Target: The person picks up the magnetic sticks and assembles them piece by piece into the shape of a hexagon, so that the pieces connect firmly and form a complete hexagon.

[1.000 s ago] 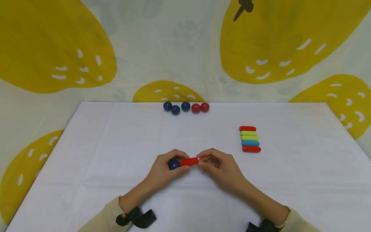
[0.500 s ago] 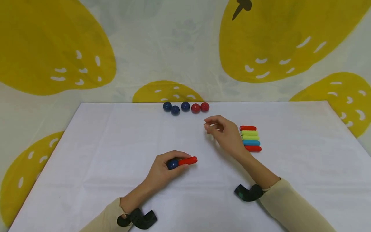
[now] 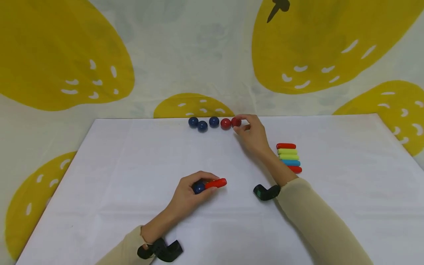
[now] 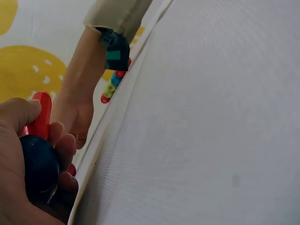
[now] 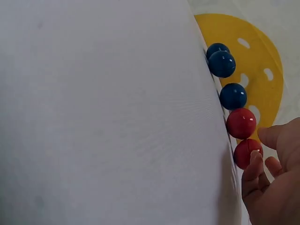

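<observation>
In the head view, my left hand [image 3: 187, 193] holds a dark blue ball [image 3: 198, 187] and a red stick [image 3: 216, 183] that meet end to end. The stick points right, its far end sticking out past the fingertips. From the left wrist view, the thumb presses on the red stick [image 4: 41, 112] and fingers curl around the blue ball [image 4: 40, 161]. My right hand [image 3: 253, 136] has reached the rightmost red ball [image 3: 235, 122] at the table's back edge. Its fingers and thumb straddle that red ball [image 5: 246, 154], with the thumb apart from it in the right wrist view.
Left of that ball, another red ball [image 3: 225, 124] and several dark blue balls [image 3: 202, 126] line the white table's [image 3: 132, 165] back edge. Red, yellow-green and blue sticks [image 3: 287, 151] lie stacked side by side at right, partly under the right forearm. A patterned cloth [image 3: 185, 55] hangs behind.
My right hand has left the red stick's end and moved up to the back edge, around the rightmost red ball. The left hand keeps its hold, nearly still.
</observation>
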Tool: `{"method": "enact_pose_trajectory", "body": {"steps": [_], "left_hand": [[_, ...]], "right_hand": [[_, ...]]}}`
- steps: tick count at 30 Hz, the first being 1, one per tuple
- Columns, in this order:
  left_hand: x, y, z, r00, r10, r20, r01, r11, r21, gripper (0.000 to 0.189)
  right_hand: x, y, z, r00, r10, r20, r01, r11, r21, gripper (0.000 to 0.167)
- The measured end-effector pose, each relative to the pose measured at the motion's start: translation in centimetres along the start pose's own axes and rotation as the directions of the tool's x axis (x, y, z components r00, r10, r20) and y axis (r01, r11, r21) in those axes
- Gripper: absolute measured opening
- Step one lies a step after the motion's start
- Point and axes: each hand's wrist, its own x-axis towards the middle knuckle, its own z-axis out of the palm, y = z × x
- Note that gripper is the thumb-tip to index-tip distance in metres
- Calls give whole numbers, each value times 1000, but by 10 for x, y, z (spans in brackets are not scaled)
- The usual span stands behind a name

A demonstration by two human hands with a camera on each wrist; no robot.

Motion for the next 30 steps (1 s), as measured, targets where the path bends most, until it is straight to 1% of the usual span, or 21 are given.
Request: {"method": "enact_pose_trajectory", "body": {"steps": [2,7,10,12,17,19,21,25,30], "left_hand": [[0,6,0,1000,21,-1,-21,1000,6,24],[3,28,-2,998,56,11,-56,998,5,23],[4,32,-3,997,68,23,-68,998,3,22],[4,27,-2,997,66,27,-66,998,2,23],[3,5,-2,998,47,30,-48,999,8,25],[3,2,-2,998,53,33,-53,999,7,25],[3,0,-3,997,62,35,-62,998,3,24],[3,0,-3,998,61,35,-61,998,0,24],[3,4,-3,999,37,31,-38,999,20,25]], "right_hand": [[4,2,4,1000,-12,-6,12,1000,-12,39],[11,6,10,999,-45,-21,44,998,-51,44],[13,7,12,998,-54,-27,52,995,-84,43],[14,8,13,998,-58,-29,55,994,-98,41],[16,8,13,997,-66,-36,62,993,-101,37],[16,8,13,997,-60,-43,55,993,-106,36],[16,7,13,998,-48,-45,43,993,-113,35],[15,6,13,999,-11,-42,6,992,-124,35],[10,3,13,998,38,-47,-42,993,-110,36]]}}
